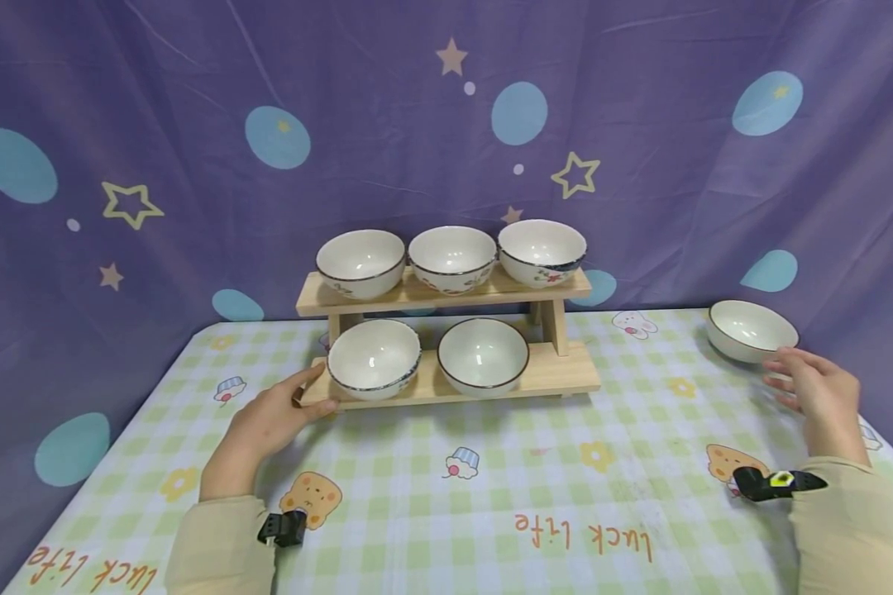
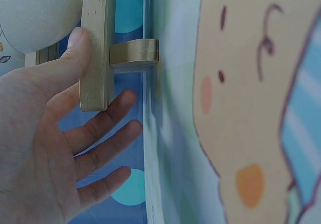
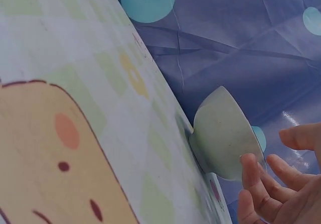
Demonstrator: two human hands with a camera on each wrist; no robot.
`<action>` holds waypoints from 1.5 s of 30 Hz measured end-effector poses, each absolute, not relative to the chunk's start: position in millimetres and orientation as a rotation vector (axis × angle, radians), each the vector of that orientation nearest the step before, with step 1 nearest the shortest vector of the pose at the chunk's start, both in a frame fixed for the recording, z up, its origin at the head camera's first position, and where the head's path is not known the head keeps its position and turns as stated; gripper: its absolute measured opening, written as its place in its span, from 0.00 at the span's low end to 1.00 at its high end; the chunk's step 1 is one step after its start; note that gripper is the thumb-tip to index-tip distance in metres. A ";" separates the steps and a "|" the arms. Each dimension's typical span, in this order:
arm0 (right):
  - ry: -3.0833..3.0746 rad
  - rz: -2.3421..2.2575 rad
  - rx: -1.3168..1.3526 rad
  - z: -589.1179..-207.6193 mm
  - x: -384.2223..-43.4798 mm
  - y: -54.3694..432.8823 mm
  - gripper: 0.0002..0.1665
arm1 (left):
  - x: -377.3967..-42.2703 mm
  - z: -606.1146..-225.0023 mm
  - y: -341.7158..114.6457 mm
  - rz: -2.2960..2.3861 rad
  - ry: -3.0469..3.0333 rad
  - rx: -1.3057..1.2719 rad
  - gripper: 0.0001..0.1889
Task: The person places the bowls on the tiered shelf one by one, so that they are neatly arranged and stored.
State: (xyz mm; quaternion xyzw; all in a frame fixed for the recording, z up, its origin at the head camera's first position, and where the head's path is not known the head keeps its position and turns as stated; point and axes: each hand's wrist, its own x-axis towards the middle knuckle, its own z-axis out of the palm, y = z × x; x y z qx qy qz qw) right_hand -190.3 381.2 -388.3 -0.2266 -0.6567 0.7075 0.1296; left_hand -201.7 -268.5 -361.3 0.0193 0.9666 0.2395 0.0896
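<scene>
A two-tier wooden display stand [image 1: 573, 376] carries several white bowls with dark rims. On its upper shelf are a left bowl [image 1: 360, 258], a middle bowl [image 1: 452, 254] and a right bowl [image 1: 542, 246]. The lower shelf holds a patterned bowl [image 1: 374, 355] and a plain pale bowl [image 1: 483, 354]. My left hand [image 1: 274, 417] grips the lower shelf's left end, thumb along the board [image 2: 98, 83] and fingers around its end. At far right, another pale bowl [image 3: 223, 133] stands on the table; my right hand [image 1: 818, 392] is at its near rim, fingers spread, thumb apart from it.
A green-and-white checked tablecloth [image 1: 417, 496] with cartoon prints covers the table. Behind it hangs a purple curtain [image 1: 387, 99] with stars and blue ovals, close to the stand and the far-right bowl.
</scene>
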 end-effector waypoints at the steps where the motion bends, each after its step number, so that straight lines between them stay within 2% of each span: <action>1: -1.910 2.035 -0.673 -388.1 -190.5 380.3 0.09 | -201.8 -361.3 -268.5 0.712 2.875 0.057 0.46; 5: -1.915 2.024 -0.698 -388.2 -190.8 380.1 0.02 | -202.0 -361.4 -268.1 0.707 2.877 0.058 0.46; 8: -1.917 2.039 -0.707 -388.4 -190.3 381.5 0.07 | -202.1 -361.8 -267.2 0.714 2.872 0.060 0.46; 18: -1.910 2.106 -0.704 -393.7 -192.6 383.7 0.12 | -199.0 -362.7 -266.6 0.717 2.875 0.052 0.47; 34: -1.940 2.218 -0.577 -392.4 -196.4 394.4 0.14 | -199.2 -362.9 -269.2 0.714 2.873 0.061 0.47; 37: -1.949 2.224 -0.595 -392.0 -197.9 396.1 0.24 | -199.1 -363.0 -268.9 0.716 2.876 0.060 0.47; 41: -1.985 2.210 -0.602 -392.6 -198.8 397.4 0.50 | -199.0 -363.5 -267.5 0.721 2.880 0.058 0.46; 45: -2.017 2.195 -0.598 -393.7 -199.5 398.5 0.58 | -199.7 -363.5 -266.7 0.717 2.880 0.058 0.46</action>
